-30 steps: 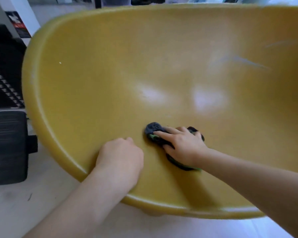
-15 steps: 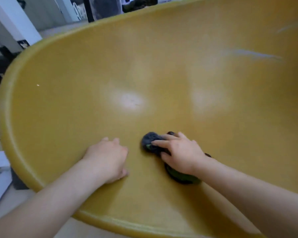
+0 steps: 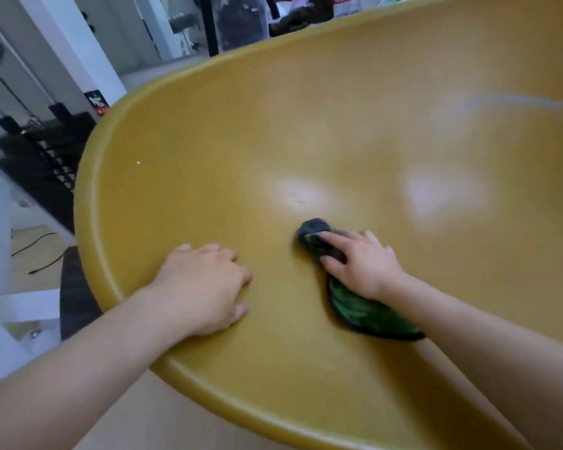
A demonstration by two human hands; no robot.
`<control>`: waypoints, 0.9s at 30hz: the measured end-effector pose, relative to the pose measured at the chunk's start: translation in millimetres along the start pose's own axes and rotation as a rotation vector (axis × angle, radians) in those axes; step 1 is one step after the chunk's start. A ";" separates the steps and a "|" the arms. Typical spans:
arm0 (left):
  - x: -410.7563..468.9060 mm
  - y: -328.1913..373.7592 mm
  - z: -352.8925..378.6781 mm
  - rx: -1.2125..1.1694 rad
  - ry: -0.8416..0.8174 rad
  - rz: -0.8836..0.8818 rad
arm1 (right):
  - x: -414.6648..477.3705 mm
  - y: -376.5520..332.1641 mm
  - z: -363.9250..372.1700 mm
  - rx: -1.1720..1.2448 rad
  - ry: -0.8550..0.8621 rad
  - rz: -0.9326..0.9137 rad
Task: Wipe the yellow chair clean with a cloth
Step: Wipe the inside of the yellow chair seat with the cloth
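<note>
Nearest, under both forearms: the rounded front rim of the yellow chair, with pale floor below it.

Just inside that rim, planted palm-down on the seat: the left hand, fingers loosely bent, thumb pointing toward the right hand, holding nothing.

To its right, hands apart with a strip of bare seat between: the right hand, laid on top of the cloth, fingers fairly straight and slightly spread, thumb along the cloth's left edge; pressing rather than gripping, as far as can be told through the motion blur.

Cloth on the seat, beneath and around the right hand: a green, dark-edged part trailing back under the wrist and forearm, a bunched dark end poking out past the fingertips.

Beyond both hands: the glossy hollow of the seat, with two pale patches of glare, one ahead of the gap between the hands, one ahead and right of the right hand. A tiny white speck ahead and left of the left hand. Further still, far right on the backrest, a thin whitish streak.

Left of the left hand, outside the shell: a dark object right against the rim, a black cable on the floor, white frame bars, then black slatted equipment further out.

Farthest, past the chair's top edge: a white pillar and blurred dark clutter, too indistinct to name
</note>
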State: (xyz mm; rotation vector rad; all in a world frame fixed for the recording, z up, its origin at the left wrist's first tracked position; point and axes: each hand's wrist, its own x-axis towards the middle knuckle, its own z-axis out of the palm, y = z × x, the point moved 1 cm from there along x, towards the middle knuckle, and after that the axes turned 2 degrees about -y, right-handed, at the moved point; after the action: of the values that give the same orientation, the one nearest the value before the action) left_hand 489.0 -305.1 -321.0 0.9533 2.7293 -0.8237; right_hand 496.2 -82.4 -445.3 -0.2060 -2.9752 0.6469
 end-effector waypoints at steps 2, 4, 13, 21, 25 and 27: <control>7.5 -18.1 -1.3 0.020 0.026 0.018 | 11.6 56.9 -23.4 -0.022 0.138 0.385; 12.0 -28.0 -0.1 0.047 0.031 0.055 | 23.3 58.1 -28.7 0.084 0.294 0.634; 8.4 -57.1 -3.0 0.068 0.312 0.064 | 63.7 -52.0 4.7 -0.014 0.111 -0.076; -7.3 -106.7 -8.1 -0.138 0.669 -0.081 | 87.1 -130.3 17.3 0.279 0.196 0.014; -17.3 -131.8 -4.8 -0.452 0.874 -0.316 | 12.9 -159.6 2.3 0.374 0.052 -0.548; -20.8 -133.2 -7.0 -0.653 0.886 -0.423 | -13.2 -157.5 5.4 0.392 0.059 -0.651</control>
State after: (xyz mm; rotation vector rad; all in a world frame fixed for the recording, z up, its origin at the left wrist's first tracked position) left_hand 424.6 -399.1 -248.8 0.6778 3.5860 0.6577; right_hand 490.9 -228.5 -385.0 0.7160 -2.5389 1.0538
